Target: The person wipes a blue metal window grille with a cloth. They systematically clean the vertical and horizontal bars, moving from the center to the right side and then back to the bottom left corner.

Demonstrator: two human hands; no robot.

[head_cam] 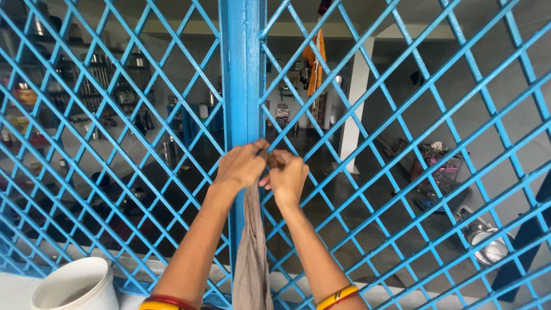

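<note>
Both hands (pixel 264 172) grip grey cloth (pixel 251 252) against the blue grille post (pixel 241 74).

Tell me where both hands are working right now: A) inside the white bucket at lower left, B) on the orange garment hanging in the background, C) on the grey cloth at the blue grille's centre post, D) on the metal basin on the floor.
C: the left hand and the right hand meet at the centre post of the blue grille, gripping the top of the grey cloth that hangs down between the forearms.
</note>
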